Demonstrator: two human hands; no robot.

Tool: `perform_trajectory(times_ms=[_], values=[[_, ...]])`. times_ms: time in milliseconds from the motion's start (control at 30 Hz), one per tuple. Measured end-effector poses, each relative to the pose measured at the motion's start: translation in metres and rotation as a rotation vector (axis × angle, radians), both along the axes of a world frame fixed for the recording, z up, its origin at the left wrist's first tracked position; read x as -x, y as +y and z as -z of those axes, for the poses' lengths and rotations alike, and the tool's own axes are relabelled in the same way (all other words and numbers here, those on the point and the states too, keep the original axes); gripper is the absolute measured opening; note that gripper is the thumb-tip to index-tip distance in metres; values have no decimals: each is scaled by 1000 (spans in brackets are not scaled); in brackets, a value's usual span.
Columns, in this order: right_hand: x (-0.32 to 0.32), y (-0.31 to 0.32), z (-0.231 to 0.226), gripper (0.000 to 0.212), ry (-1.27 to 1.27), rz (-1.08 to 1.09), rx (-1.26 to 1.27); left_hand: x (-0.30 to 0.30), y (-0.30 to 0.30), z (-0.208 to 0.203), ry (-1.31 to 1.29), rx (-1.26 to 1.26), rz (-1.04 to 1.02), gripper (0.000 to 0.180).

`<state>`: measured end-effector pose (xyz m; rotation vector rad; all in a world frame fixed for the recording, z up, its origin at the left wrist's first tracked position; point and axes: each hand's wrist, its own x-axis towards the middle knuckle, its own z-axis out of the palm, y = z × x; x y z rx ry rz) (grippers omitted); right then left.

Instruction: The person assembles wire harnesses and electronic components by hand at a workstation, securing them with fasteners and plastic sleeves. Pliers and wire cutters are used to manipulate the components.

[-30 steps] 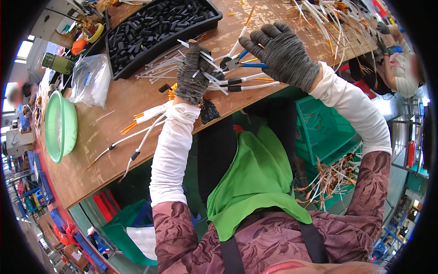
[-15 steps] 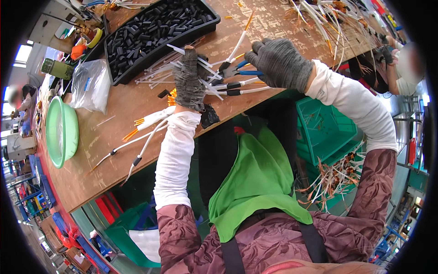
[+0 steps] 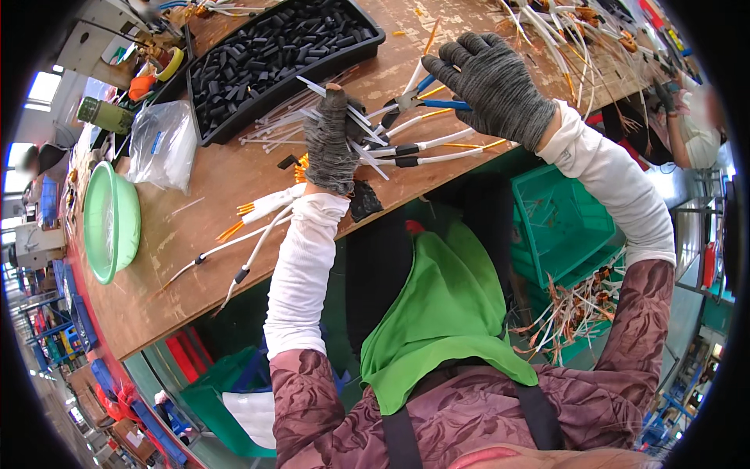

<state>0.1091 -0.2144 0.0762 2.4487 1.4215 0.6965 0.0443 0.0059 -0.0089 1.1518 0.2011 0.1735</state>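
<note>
My left hand [image 3: 331, 141], in a grey knit glove, is closed around a bundle of white cable pieces [image 3: 275, 127] that fan out to both sides over the wooden bench [image 3: 195, 227]. My right hand [image 3: 494, 87], gloved the same way, grips blue-handled pliers [image 3: 422, 98] whose jaws point left toward the bundle. Two white cables with black sleeves [image 3: 426, 152] stick out to the right under the pliers. Just left of my left wrist lie white cables with orange wire ends [image 3: 258, 208].
A black tray of short black tubes [image 3: 273, 55] sits behind the hands. A clear plastic bag [image 3: 162, 147] and a green bowl [image 3: 109, 223] lie to the left. A green crate [image 3: 558, 223] with loose wires stands below the bench at right. Another person [image 3: 695, 125] works far right.
Both hands have drifted a little toward the bench's near edge, the left one still closed on the bundle. The pliers stay at the bundle's right side.
</note>
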Motion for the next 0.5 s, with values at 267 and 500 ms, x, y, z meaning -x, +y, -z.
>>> perform_trajectory(times_ms=[267, 500], values=[[-1, 0, 4, 29, 158, -112, -47, -15, -3, 69, -294, -67, -50, 28], [-19, -52, 11, 36, 661, -49, -337, 73, 30, -48, -508, -509, -177, 18]])
